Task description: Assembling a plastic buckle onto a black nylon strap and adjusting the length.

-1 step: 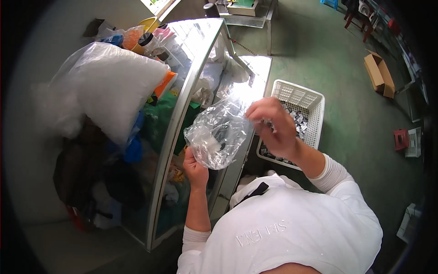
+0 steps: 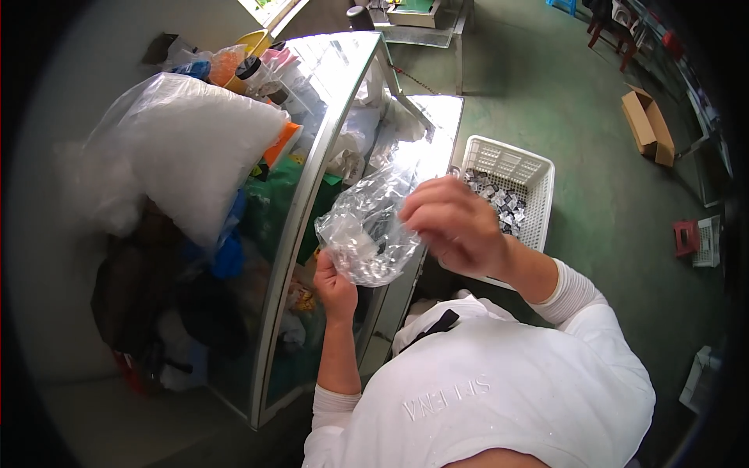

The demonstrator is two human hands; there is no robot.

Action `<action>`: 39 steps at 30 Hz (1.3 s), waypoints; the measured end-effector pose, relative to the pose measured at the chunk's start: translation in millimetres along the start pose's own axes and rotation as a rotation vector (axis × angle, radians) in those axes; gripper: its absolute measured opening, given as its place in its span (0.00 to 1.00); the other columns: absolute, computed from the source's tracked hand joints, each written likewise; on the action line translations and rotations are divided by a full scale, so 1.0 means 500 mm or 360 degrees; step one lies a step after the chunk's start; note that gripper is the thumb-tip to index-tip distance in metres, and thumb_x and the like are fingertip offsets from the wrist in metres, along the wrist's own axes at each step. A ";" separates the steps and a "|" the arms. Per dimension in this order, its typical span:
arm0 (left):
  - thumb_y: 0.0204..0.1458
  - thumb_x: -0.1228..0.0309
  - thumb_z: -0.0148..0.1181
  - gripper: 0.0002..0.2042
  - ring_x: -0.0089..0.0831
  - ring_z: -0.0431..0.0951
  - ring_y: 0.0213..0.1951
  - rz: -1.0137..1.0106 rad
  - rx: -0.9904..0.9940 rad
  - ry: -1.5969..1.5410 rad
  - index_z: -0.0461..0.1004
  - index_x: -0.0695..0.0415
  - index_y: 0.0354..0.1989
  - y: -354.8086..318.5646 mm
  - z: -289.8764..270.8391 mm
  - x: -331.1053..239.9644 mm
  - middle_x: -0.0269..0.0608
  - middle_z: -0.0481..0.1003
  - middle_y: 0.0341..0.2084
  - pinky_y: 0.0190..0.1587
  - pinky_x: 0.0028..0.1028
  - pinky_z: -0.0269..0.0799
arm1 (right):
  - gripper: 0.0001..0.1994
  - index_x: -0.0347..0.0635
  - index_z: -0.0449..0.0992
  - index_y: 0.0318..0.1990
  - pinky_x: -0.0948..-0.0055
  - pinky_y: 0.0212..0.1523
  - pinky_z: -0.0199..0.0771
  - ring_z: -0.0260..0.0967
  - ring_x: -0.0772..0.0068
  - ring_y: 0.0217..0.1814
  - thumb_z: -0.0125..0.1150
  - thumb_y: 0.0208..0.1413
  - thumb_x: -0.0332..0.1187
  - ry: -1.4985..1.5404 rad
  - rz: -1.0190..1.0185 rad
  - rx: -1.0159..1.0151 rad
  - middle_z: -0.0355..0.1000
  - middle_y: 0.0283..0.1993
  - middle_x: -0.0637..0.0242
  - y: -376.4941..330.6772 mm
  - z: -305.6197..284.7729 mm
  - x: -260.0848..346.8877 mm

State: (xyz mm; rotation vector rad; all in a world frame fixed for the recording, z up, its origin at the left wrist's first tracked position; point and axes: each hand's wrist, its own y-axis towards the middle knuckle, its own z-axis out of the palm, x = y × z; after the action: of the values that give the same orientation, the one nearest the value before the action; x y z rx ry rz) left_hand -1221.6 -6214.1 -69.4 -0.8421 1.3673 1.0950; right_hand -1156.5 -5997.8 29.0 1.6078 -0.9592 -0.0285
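bag (image 2: 360, 243) between left fingers (image 2: 324, 264), gripping its edge, and curled right fingers (image 2: 437, 204), hold unclear

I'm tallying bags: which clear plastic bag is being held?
The small crinkled bag, gripped by the left hand; the big bulging bag farther left is in neither hand.

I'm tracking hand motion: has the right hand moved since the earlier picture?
Yes: judged against the white basket, the right hand has shifted left and slightly down the picture, toward the clear bag's middle.
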 end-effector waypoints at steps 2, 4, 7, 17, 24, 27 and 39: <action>0.50 0.79 0.46 0.07 0.17 0.68 0.33 0.0077 0.0023 -0.0005 0.68 0.64 0.37 -0.002 0.010 -0.011 0.34 0.71 0.31 0.38 0.17 0.63 | 0.05 0.38 0.69 0.31 0.72 0.36 0.67 0.65 0.62 0.34 0.52 0.46 0.28 -0.0035 -0.0166 0.0220 0.67 0.29 0.60 0.015 0.012 0.014; 0.51 0.78 0.46 0.06 0.17 0.68 0.34 0.0155 0.0049 -0.0017 0.67 0.64 0.37 0.003 0.018 -0.017 0.34 0.71 0.31 0.39 0.17 0.62 | 0.07 0.39 0.70 0.30 0.68 0.36 0.67 0.66 0.60 0.36 0.51 0.48 0.33 -0.0366 0.0218 0.0923 0.68 0.29 0.60 -0.012 0.037 -0.016; 0.52 0.77 0.46 0.06 0.17 0.67 0.35 0.0247 0.0059 0.0092 0.67 0.64 0.37 -0.002 0.019 -0.024 0.34 0.70 0.31 0.39 0.17 0.62 | 0.08 0.41 0.70 0.30 0.65 0.37 0.66 0.65 0.58 0.37 0.48 0.49 0.34 -0.0329 0.0592 0.1166 0.67 0.28 0.59 -0.039 0.052 -0.051; 0.52 0.75 0.48 0.06 0.15 0.67 0.35 0.0253 -0.0065 -0.0107 0.68 0.63 0.37 -0.027 0.014 -0.025 0.32 0.70 0.32 0.39 0.15 0.62 | 0.11 0.36 0.70 0.42 0.83 0.30 0.66 0.66 0.83 0.28 0.48 0.51 0.26 0.1683 0.0936 0.0120 0.72 0.36 0.68 -0.066 0.118 -0.058; 0.52 0.74 0.48 0.07 0.15 0.67 0.35 0.0238 -0.0103 -0.0112 0.68 0.62 0.37 -0.031 0.020 -0.029 0.32 0.71 0.32 0.39 0.16 0.62 | 0.11 0.43 0.71 0.39 0.83 0.23 0.64 0.65 0.84 0.26 0.53 0.49 0.35 0.1314 0.2048 0.0565 0.70 0.30 0.70 -0.124 0.147 -0.086; 0.52 0.74 0.49 0.07 0.15 0.67 0.35 0.0220 -0.0087 -0.0137 0.68 0.62 0.38 -0.033 0.020 -0.029 0.32 0.71 0.33 0.40 0.17 0.63 | 0.08 0.42 0.71 0.35 0.76 0.27 0.66 0.66 0.78 0.29 0.54 0.48 0.34 0.1102 0.1588 0.0537 0.68 0.29 0.68 -0.125 0.159 -0.074; 0.53 0.70 0.49 0.10 0.18 0.68 0.37 0.0054 -0.0137 -0.0232 0.67 0.62 0.40 -0.038 0.011 -0.008 0.35 0.71 0.35 0.41 0.19 0.63 | 0.06 0.38 0.70 0.34 0.72 0.33 0.67 0.68 0.64 0.32 0.50 0.47 0.26 0.0236 0.0365 0.0743 0.68 0.31 0.62 -0.129 0.162 -0.065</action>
State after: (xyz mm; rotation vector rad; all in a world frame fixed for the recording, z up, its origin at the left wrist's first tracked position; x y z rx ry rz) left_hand -1201.5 -6215.0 -67.6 -0.7877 1.2243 1.2248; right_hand -1183.1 -6047.3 -64.0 1.8782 -1.0794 0.4986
